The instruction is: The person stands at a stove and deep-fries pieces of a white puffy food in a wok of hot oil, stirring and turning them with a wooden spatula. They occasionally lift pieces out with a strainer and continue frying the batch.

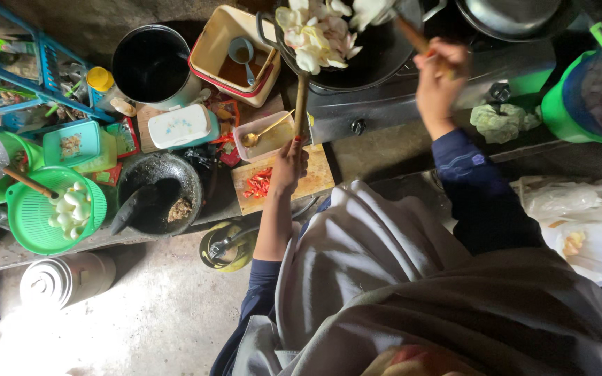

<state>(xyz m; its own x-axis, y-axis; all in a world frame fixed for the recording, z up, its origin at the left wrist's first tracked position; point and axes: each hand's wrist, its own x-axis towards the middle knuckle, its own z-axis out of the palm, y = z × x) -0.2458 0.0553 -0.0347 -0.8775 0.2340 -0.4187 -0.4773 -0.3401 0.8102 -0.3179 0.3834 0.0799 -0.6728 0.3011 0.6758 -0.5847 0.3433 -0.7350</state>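
Below the wok (357, 49), a grey shawl (398, 278) drapes the cook. Left hand (288, 167) fingers clamp its wooden handle (301, 104); right hand (440, 80) grips the spatula (412, 35). Holding the wok steady likely matters while turning the white slices (318, 31).

A bare grey concrete floor (161, 306) catches a bright patch of daylight — the cluttered low counter (8, 254) above sits dim.

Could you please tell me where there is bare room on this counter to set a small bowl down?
The wooden cutting board is bare right of the chopped red chilies, by the left hand. The counter strip under the stove looks free. Left of the black mortar, everything is crowded.
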